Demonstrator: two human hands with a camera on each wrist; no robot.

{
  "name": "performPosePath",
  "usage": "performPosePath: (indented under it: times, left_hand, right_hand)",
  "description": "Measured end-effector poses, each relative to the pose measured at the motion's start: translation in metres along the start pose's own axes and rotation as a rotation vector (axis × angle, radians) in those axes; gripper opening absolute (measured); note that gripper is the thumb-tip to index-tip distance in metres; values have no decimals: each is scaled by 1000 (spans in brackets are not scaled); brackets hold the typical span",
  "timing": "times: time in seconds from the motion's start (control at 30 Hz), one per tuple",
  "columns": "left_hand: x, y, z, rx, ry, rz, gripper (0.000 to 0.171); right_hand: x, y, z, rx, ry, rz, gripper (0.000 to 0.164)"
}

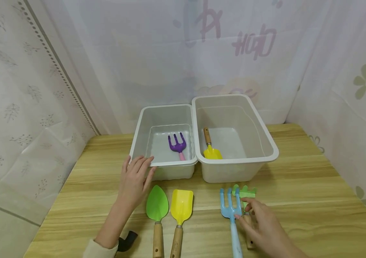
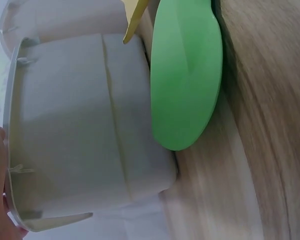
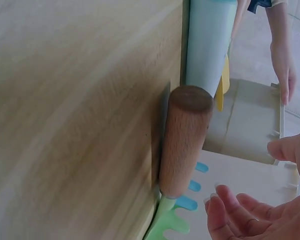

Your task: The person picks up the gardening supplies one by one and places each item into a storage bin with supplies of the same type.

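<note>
Two garden tools, a light-blue hand fork and a green rake, lie on the wooden table beneath the right hand, its fingers loosely spread. The left hand rests outstretched fingers on the left bin's rim. Pink curtain lettering is too unclear to read.

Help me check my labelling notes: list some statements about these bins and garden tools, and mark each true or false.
1. The purple fork lies in the left bin. True.
2. The right bin holds a blue shovel. False: the right bin holds a yellow shovel.
3. The left grip touches the left bin. True.
4. The green trowel lies inside the right bin. False: the green trowel lies on the table.
5. The blue fork has three prongs. True.
</note>
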State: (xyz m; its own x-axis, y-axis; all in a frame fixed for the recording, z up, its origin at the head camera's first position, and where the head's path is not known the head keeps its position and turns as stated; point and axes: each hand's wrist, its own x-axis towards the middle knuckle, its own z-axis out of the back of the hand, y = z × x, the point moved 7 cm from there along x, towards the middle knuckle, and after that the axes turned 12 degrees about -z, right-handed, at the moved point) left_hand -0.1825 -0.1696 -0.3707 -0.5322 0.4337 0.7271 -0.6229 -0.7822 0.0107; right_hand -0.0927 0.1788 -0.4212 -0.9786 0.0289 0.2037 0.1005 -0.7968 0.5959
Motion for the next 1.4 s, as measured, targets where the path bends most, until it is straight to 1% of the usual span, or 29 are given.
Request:
performPosePath:
  times: [0.2,0.3,0.4,0.47,0.63,0.73,0.87,0.93,1.07,1.4]
  left_hand:
    - [-1,0,-1,-19,-16,30,45]
    - [-1,1,-2,-29,-15,50,34]
    - [0,1,-3,-32,-12,64,29]
    - [0,1,-3,-33,-13,71,28]
    - [0,0,-3,-30,-24,72,26]
    - [0,1,-4,-32,-29,73,26]
    - [1,1,-3,-41,-38,76,25]
    - [1,2,-3,-44,-42,76,25]
    - [1,2,-3,-41,-45,76,24]
    - [1,2,-5,-38,-41,75,24]
  right_hand:
    - [-1,-1,-5,-8,20,-48,46]
    - [-3,-1,-7,-17,-8,-39,46]
    - [-3,-1,-7,-22,-35,-33,47]
    - [-4,-2,-8,-20,-28,-50,46]
    - [-6,-10,-11,-19,30,-137,49]
    - [-8,-15,-12,-23,30,-140,50]
    - [-8,-18,-13,-37,5,-118,50]
    - [-8,-20,-14,-35,11,-127,51]
    - [-5,-23,-15,-24,45,-154,54]
    - [4,-32,-22,-6,182,-241,63]
